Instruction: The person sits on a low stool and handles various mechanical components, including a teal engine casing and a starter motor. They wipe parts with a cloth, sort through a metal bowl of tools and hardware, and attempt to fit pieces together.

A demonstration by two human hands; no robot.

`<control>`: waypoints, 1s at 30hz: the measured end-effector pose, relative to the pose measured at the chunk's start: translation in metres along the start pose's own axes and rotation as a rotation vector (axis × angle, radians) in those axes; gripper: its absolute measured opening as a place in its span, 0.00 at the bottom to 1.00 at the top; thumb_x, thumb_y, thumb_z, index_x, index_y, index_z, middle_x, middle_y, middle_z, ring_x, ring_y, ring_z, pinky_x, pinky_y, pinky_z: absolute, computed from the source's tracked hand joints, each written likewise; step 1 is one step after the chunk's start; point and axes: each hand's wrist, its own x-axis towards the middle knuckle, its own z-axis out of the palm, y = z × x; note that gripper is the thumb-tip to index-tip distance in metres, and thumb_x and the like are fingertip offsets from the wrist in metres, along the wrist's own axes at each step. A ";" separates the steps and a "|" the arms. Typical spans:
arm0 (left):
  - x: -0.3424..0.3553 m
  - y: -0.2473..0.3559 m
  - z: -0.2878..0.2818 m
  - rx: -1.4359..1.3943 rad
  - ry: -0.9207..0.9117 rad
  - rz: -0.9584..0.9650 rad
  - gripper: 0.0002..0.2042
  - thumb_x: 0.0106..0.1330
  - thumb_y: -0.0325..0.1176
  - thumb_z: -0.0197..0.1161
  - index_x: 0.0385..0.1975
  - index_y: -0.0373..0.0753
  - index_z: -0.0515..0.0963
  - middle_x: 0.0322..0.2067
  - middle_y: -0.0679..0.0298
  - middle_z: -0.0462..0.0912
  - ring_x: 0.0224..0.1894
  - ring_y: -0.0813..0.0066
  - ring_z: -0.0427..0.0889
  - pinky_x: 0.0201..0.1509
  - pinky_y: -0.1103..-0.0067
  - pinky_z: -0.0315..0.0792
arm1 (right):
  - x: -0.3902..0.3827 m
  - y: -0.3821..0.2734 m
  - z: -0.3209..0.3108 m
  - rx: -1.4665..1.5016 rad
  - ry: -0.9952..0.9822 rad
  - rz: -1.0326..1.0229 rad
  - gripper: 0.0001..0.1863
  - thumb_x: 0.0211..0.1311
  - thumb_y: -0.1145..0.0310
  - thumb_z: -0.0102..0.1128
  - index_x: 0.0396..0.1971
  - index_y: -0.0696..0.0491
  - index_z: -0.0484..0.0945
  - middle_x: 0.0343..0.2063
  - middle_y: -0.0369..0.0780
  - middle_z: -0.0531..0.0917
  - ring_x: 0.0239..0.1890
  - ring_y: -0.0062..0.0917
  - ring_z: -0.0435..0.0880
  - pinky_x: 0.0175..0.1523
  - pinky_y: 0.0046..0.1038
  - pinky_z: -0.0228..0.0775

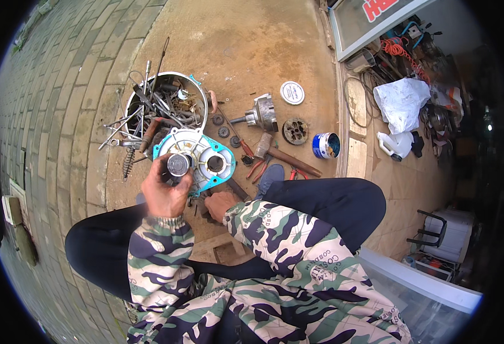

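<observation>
My left hand (165, 189) is closed round a short, round metal cylinder (178, 165) with a bright rim. It is over the left side of a pale metal gear housing (200, 140) with blue edges. A second round bore (215, 163) shows to the right in that housing. My right hand (220, 204) is closed just below the housing's lower edge, beside a dark bar (237, 190). Its fingertips are hidden, so what it grips cannot be made out.
Beyond the housing stands a round tub (203, 86) of tools and metal parts. To the right lie a wooden-handled hammer (289, 160), red-handled pliers (258, 168), a motor-like metal part (262, 113), a round gear part (295, 131), an open can (326, 145) and a white lid (292, 92).
</observation>
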 end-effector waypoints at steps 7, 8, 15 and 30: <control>0.003 -0.002 0.000 -0.015 0.001 0.037 0.19 0.56 0.26 0.74 0.47 0.29 0.80 0.39 0.62 0.88 0.41 0.80 0.84 0.50 0.79 0.78 | -0.021 -0.016 0.005 0.111 0.290 -0.141 0.11 0.59 0.73 0.60 0.42 0.55 0.80 0.34 0.52 0.84 0.39 0.53 0.86 0.43 0.50 0.78; 0.003 -0.006 -0.001 -0.024 0.008 0.048 0.19 0.56 0.26 0.74 0.47 0.29 0.80 0.39 0.62 0.88 0.41 0.80 0.84 0.50 0.79 0.78 | -0.024 -0.014 0.007 0.114 0.363 -0.149 0.10 0.60 0.72 0.59 0.42 0.55 0.79 0.33 0.52 0.84 0.39 0.53 0.85 0.42 0.50 0.77; 0.002 -0.013 0.002 -0.048 -0.010 0.056 0.18 0.55 0.21 0.74 0.46 0.31 0.80 0.41 0.63 0.87 0.43 0.78 0.83 0.52 0.79 0.76 | -0.033 0.006 -0.019 0.112 0.214 0.079 0.15 0.61 0.59 0.65 0.41 0.54 0.85 0.35 0.51 0.87 0.42 0.49 0.87 0.48 0.47 0.77; 0.000 0.005 -0.003 0.028 0.023 -0.023 0.18 0.57 0.23 0.75 0.47 0.31 0.81 0.41 0.64 0.86 0.43 0.78 0.83 0.51 0.78 0.76 | 0.040 0.199 -0.054 2.408 0.892 0.607 0.51 0.63 0.32 0.62 0.65 0.62 0.56 0.50 0.57 0.75 0.47 0.52 0.82 0.53 0.56 0.80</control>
